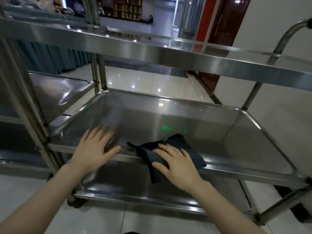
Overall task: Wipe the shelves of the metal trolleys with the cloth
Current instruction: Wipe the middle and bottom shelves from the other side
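Right hand presses flat, fingers straight, on dark folded cloth at near rim of steel middle shelf; unwiped tray extends away and rightward; left hand open alongside.

The cloth is dark navy on the silvery steel middle shelf, a green glint reflected there, the floor glossy white tile.

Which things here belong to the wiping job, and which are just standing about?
Part of the job:
- cloth, pressed flat under the right hand
- middle shelf of the near trolley
- left hand, at that shelf's front rim
- second trolley, at the left

Just about:
- teal drapery
- wooden cabinet
- door
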